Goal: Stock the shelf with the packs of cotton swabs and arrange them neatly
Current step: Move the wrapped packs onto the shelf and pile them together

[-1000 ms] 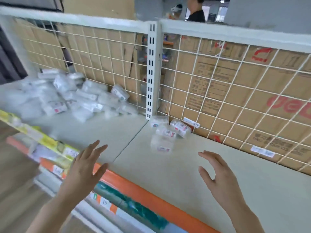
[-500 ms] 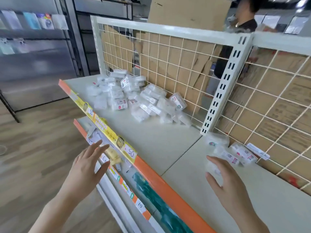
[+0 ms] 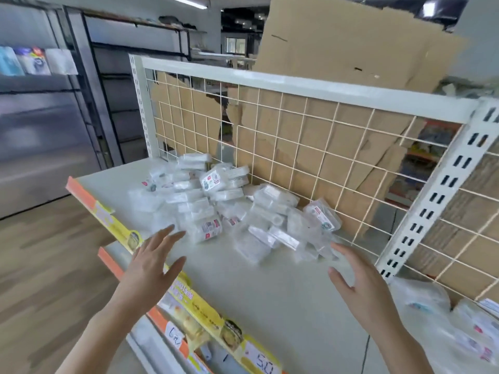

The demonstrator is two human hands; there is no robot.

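Both my left hand (image 3: 151,261) and right hand (image 3: 363,286) hover spread and empty before the heaped packs of cotton swabs (image 3: 216,201) — light, stiff, probably slick plastic boxes — best pinched across their flat sides.

Packs (image 3: 216,201): heaped on shelf (image 3: 270,287), rear L, against wire grid (image 3: 305,147).
Cardboard (image 3: 321,130): behind grid.
Post (image 3: 437,195): R of heap.
More packs (image 3: 459,327): on shelf, R of post, nr front.

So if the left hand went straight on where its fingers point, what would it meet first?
Most likely the red-labelled cotton swab pack just beyond the left hand; its height over the shelf is unclear.
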